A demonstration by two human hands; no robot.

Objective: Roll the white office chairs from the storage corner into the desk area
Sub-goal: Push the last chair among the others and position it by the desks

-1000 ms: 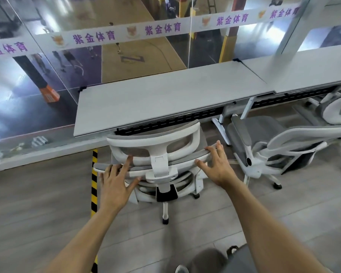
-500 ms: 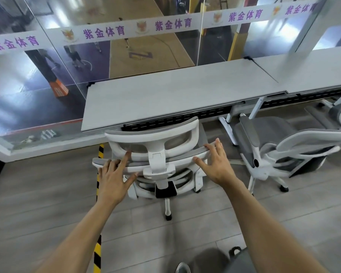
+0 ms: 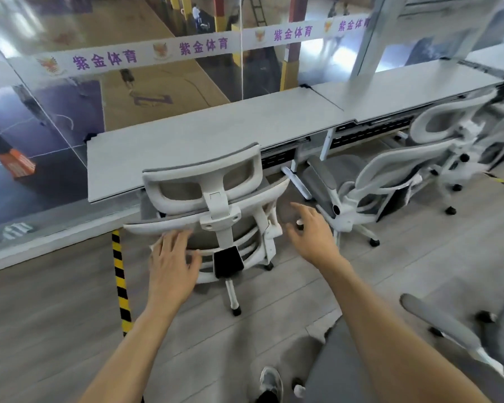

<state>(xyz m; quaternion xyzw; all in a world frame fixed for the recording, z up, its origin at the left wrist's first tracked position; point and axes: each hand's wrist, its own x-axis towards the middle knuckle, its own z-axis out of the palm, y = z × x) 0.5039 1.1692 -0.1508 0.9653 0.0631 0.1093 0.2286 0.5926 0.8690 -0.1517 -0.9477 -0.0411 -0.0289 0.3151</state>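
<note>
A white office chair (image 3: 216,199) with grey mesh stands tucked under the left grey desk (image 3: 204,132), its back facing me. My left hand (image 3: 172,260) lies flat on the lower left edge of its backrest, fingers spread. My right hand (image 3: 309,231) hovers just right of the backrest, fingers apart and off the chair. A second white chair (image 3: 370,181) sits at the right desk (image 3: 405,85), turned sideways. A third chair (image 3: 454,126) stands farther right.
A glass wall (image 3: 157,53) with a white banner runs behind the desks. Yellow-black floor tape (image 3: 120,274) lies left of the chair. A grey chair part (image 3: 448,330) juts in at lower right. My shoe (image 3: 269,382) shows at the bottom.
My right hand has come off the backrest's right edge and moved right. The view has swung right, bringing more chairs into sight. My left hand stays on the backrest.
</note>
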